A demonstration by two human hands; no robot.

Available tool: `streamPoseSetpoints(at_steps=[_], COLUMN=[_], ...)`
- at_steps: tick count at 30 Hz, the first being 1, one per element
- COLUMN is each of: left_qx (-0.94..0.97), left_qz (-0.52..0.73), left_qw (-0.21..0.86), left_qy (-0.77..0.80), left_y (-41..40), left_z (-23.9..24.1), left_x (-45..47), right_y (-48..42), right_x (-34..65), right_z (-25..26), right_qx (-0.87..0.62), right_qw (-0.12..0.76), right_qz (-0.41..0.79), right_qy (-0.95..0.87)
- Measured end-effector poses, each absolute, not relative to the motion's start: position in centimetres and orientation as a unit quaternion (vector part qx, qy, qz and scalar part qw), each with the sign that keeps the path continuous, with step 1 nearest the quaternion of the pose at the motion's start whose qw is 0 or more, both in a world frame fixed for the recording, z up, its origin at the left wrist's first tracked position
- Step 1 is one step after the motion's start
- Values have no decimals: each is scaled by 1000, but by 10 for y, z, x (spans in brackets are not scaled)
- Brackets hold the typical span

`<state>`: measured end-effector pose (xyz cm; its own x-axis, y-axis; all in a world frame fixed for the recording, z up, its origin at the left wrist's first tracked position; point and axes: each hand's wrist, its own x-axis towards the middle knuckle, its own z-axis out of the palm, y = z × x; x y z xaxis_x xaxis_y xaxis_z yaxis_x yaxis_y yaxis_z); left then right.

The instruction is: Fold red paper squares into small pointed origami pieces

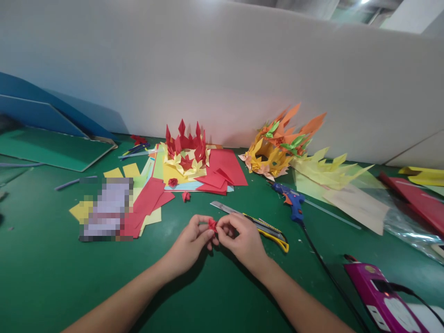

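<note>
Both of my hands meet over the green table (pixel 52 273) and pinch one small folded red paper piece (pixel 212 225) between their fingertips. My left hand (pixel 192 243) grips it from the left, my right hand (pixel 243 240) from the right. Just behind my right hand lie a metal ruler (pixel 225 207) and a yellow utility knife (pixel 272 230). Farther back stands a red and yellow folded paper crown (pixel 185 152) on a stack of coloured paper sheets (pixel 222 173). Two small folded red pieces (pixel 186 196) lie loose in front of that stack.
An orange, yellow and green paper crown (pixel 280 145) stands back right beside pale yellow paper shapes (pixel 329 173). A blue glue gun (pixel 293 202) trails a black cord towards a magenta device (pixel 379 296) at the lower right. Green boards (pixel 52 148) lean back left against the white wall.
</note>
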<state>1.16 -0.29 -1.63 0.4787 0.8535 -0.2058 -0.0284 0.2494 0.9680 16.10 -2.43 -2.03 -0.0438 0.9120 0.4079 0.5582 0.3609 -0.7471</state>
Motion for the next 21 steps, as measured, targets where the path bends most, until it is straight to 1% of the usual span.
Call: streamPoseSetpoints(at_steps=[4, 7, 9, 15, 18, 21], left_qx=[553, 574, 574, 500, 480, 491], left_qz=[341, 344, 345, 375, 373, 370], left_qw=[642, 620, 617, 644, 658, 653], left_qy=[406, 408, 413, 441, 444, 442], left_y=[-6, -8, -8, -3, -1, 0], left_z=[-17, -18, -18, -7, -3, -3], left_x=[12, 12, 12, 11, 10, 9], right_y=[-24, -26, -27, -24, -23, -22], right_x=[159, 158, 157, 162, 166, 170], right_z=[-22, -20, -19, -19, -20, -20], right_qx=[-547, -552, -544, -460, -418, -397], right_qw=[452, 453, 451, 463, 443, 411], right_qz=[216, 205, 171, 6, -57, -84], right_qy=[-671, -670, -687, -757, -791, -817])
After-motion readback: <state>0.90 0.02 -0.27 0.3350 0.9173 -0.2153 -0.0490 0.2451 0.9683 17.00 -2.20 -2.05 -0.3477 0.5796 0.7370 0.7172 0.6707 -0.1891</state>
